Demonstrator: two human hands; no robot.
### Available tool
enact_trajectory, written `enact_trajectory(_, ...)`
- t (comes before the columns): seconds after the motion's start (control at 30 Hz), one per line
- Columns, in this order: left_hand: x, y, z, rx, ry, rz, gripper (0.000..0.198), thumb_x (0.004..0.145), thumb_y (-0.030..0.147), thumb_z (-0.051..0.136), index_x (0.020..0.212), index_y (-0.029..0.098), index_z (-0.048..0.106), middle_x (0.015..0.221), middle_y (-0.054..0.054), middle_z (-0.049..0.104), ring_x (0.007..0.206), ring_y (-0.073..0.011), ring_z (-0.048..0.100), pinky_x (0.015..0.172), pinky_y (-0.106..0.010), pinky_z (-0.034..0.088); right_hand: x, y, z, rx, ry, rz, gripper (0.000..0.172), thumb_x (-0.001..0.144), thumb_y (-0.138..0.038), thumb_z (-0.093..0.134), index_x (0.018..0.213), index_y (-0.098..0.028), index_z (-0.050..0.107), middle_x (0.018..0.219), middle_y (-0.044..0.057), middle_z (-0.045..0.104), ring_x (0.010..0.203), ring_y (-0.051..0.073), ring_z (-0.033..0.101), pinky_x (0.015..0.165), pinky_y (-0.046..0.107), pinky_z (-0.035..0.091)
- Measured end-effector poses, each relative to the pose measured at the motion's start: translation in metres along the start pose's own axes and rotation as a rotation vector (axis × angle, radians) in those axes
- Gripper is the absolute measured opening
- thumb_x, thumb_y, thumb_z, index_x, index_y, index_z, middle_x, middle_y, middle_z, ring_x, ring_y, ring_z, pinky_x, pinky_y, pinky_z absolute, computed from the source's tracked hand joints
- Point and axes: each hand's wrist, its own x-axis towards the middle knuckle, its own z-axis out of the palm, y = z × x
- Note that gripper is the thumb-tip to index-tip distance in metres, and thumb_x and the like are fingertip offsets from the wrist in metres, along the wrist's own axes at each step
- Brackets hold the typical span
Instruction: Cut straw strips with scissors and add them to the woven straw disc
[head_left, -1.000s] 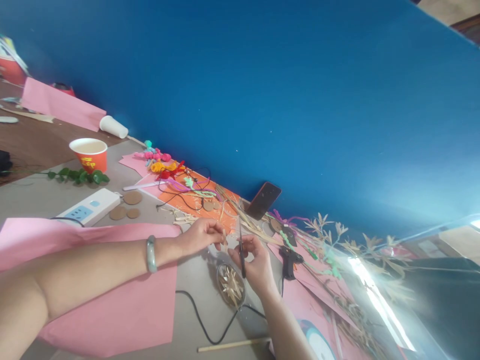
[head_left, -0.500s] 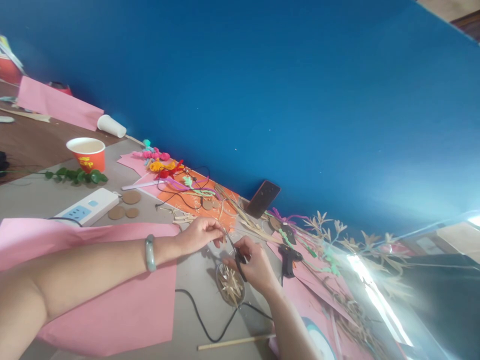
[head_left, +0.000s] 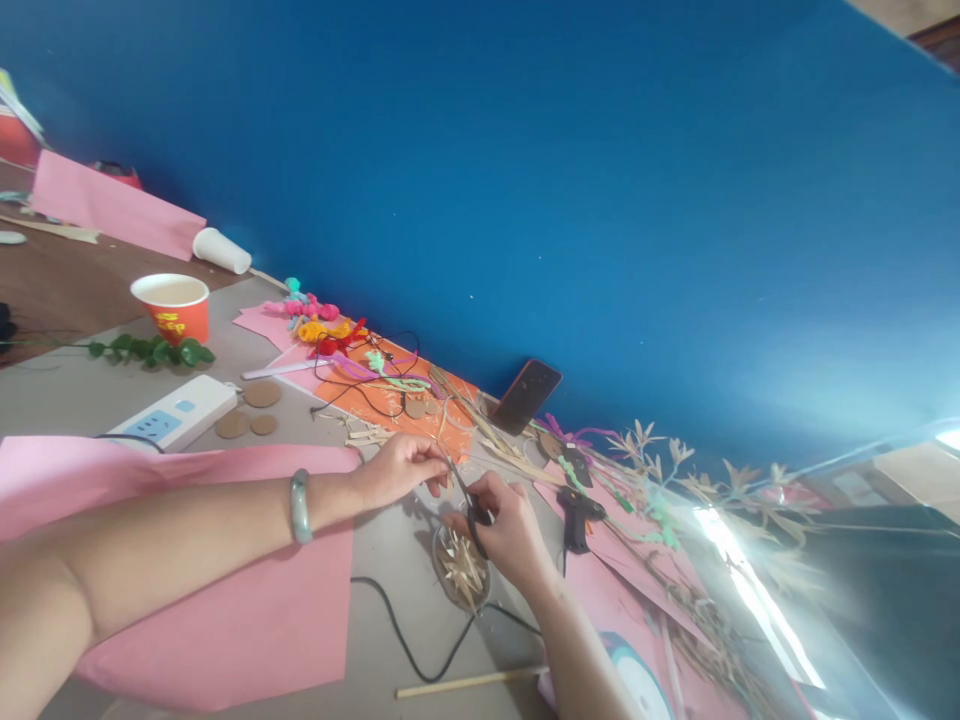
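Note:
My right hand (head_left: 506,525) grips a pair of scissors (head_left: 477,512) with black handles, its blades pointing up and left. Just left of the blades, my left hand (head_left: 405,465) is closed in a pinch, close to the scissor tips. What sits between those fingertips is too small to make out. Below both hands stands a small clear bowl (head_left: 437,580) holding cut pale straw pieces (head_left: 462,568). The right hand partly covers the scissor handles. A bangle (head_left: 300,507) circles my left wrist.
Pink paper (head_left: 247,620) lies under my left arm. A power strip (head_left: 176,412), wooden discs (head_left: 262,394) and a red paper cup (head_left: 176,308) stand left. A phone (head_left: 527,396) leans against the blue wall (head_left: 480,180). A glue gun (head_left: 577,518) lies right, a black cable (head_left: 405,640) in front.
The scissors in my right hand have shifted very slightly. My left hand holds its place, and the things on the table look the same.

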Motion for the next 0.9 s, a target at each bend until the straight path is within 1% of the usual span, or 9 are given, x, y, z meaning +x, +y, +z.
enact_trajectory(0.27,0.000,-0.001,0.000,0.010,-0.013,0.017,0.019,0.081,0.027,0.056,0.073,0.012,0.065,0.068,-0.004,0.067,0.061,-0.0117,0.062,0.061,-0.021,0.045,0.001,0.006,0.003,-0.014,0.003,-0.004,0.027,0.065,-0.041,0.068,0.078,-0.021,0.058,0.057,-0.001,0.058,0.067,0.019,0.048,0.065,0.028,0.038)
enact_trajectory(0.7,0.001,-0.002,-0.001,0.037,-0.028,0.015,0.023,0.081,0.031,0.056,0.073,0.012,0.065,0.067,-0.004,0.066,0.061,-0.0121,0.061,0.061,-0.022,0.044,0.000,0.007,0.003,-0.024,0.007,-0.003,0.029,0.065,-0.046,0.069,0.074,-0.022,0.057,0.053,-0.001,0.056,0.064,0.018,0.046,0.061,0.026,0.036)
enact_trajectory(0.9,0.000,-0.002,-0.001,0.059,-0.011,0.021,0.028,0.082,0.036,0.056,0.073,0.012,0.065,0.066,-0.004,0.066,0.061,-0.0120,0.060,0.060,-0.022,0.044,0.001,0.012,0.005,0.004,0.009,-0.007,0.031,0.066,-0.051,0.067,0.070,-0.022,0.055,0.049,-0.002,0.053,0.062,0.017,0.044,0.059,0.025,0.034)
